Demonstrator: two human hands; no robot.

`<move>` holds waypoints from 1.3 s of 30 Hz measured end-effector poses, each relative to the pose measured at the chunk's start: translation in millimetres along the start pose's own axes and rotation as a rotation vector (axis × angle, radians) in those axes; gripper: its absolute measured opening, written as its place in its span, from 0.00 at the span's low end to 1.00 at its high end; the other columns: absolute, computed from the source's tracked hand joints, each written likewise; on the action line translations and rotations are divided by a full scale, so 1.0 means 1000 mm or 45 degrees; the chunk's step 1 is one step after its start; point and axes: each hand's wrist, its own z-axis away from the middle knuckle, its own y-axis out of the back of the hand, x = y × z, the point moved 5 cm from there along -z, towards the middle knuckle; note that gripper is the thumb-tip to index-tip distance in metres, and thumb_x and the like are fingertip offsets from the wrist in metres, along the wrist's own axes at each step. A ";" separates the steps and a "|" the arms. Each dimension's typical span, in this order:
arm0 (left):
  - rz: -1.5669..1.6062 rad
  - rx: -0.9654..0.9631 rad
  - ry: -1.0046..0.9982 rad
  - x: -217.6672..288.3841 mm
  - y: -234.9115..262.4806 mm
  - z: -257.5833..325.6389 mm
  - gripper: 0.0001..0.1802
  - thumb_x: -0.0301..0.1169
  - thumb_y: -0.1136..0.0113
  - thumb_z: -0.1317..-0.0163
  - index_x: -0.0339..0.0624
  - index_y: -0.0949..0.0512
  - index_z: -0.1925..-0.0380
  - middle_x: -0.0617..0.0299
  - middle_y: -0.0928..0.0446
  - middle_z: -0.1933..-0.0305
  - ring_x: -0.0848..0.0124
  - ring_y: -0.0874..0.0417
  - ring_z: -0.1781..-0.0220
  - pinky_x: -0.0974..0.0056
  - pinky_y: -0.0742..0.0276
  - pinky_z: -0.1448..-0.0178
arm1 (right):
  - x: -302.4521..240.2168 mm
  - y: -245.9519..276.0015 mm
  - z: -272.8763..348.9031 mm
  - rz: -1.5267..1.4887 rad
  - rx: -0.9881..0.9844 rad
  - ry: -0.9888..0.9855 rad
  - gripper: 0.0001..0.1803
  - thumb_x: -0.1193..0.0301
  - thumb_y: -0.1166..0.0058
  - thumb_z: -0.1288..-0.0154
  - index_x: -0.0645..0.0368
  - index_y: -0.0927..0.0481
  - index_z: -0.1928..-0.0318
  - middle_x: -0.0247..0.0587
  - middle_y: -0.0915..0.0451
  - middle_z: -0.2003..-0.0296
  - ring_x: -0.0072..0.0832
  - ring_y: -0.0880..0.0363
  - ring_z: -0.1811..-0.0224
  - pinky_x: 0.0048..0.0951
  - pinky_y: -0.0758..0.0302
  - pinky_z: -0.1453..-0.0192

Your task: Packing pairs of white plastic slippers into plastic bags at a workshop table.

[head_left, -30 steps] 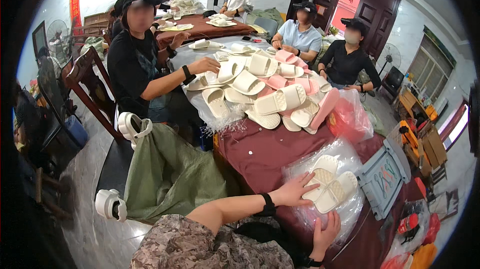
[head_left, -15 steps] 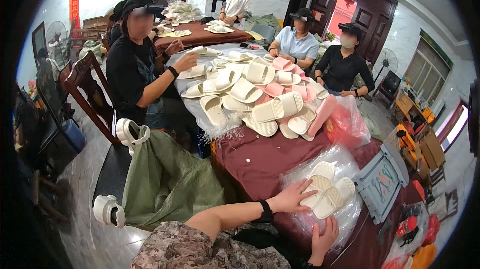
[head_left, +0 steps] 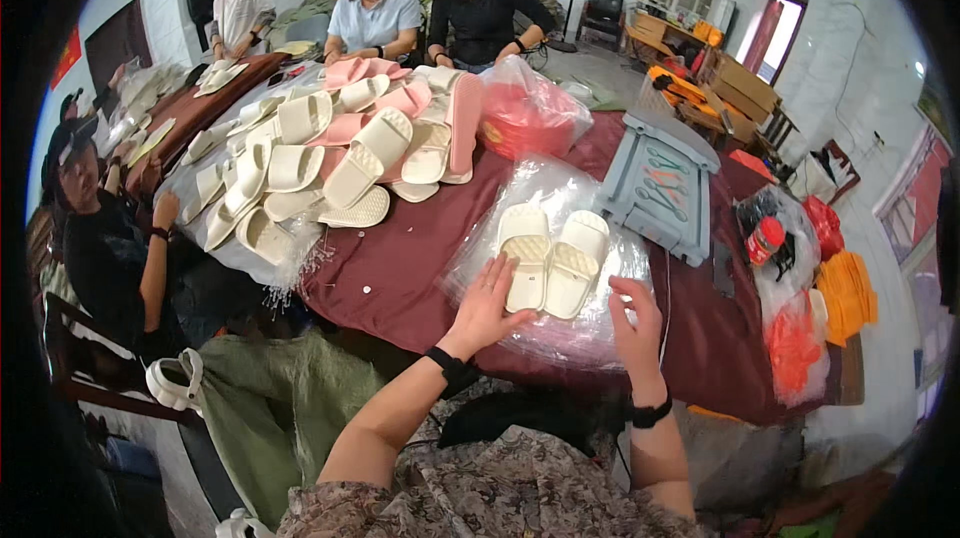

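Note:
Two cream slide slippers, a left-hand one (head_left: pixel 524 235) and a right-hand one (head_left: pixel 578 263), lie side by side on a stack of clear plastic bags (head_left: pixel 560 346). My left hand (head_left: pixel 484 308) rests with fingers stretched out against the near left side of the left-hand slipper. Just right of the other slipper, my right hand (head_left: pixel 637 324) hovers over the bags, its fingers apart and slightly curled, holding nothing. Both slippers lie sole down with their toe straps on the far side.
A heap of cream and pink slippers (head_left: pixel 375 148) covers the table's far left. Behind the bags sits a red bundle in clear plastic (head_left: pixel 530 113). A grey plastic crate (head_left: pixel 660 183) stands at right on the maroon cloth (head_left: pixel 400 268). Several people sit or stand around the tables.
My view has swung to the right. My right hand has come up from the near edge of the bags to beside the right-hand slipper. My left hand stays at the slippers.

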 end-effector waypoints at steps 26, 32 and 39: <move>0.095 0.090 -0.047 -0.015 -0.021 0.014 0.58 0.56 0.28 0.48 0.30 0.42 0.27 0.37 0.38 0.25 0.41 0.37 0.25 0.47 0.40 0.23 | 0.133 -0.112 -0.084 0.526 -0.483 0.020 0.38 0.46 0.35 0.43 0.71 0.22 0.48 0.67 0.19 0.52 0.62 0.23 0.47 0.55 0.29 0.39; 0.141 0.095 -0.023 -0.018 -0.024 0.012 0.59 0.53 0.25 0.52 0.30 0.42 0.27 0.37 0.37 0.26 0.41 0.38 0.24 0.47 0.41 0.22 | 0.134 -0.128 -0.086 0.908 -0.276 0.114 0.24 0.53 0.43 0.35 0.67 0.15 0.61 0.62 0.18 0.59 0.58 0.21 0.53 0.54 0.28 0.44; 0.139 0.108 -0.026 -0.013 -0.025 0.015 0.57 0.52 0.27 0.50 0.29 0.42 0.28 0.37 0.36 0.27 0.42 0.37 0.25 0.48 0.42 0.22 | 0.118 -0.099 -0.081 0.769 -0.158 0.152 0.17 0.65 0.49 0.31 0.68 0.17 0.66 0.58 0.18 0.62 0.57 0.24 0.56 0.53 0.30 0.47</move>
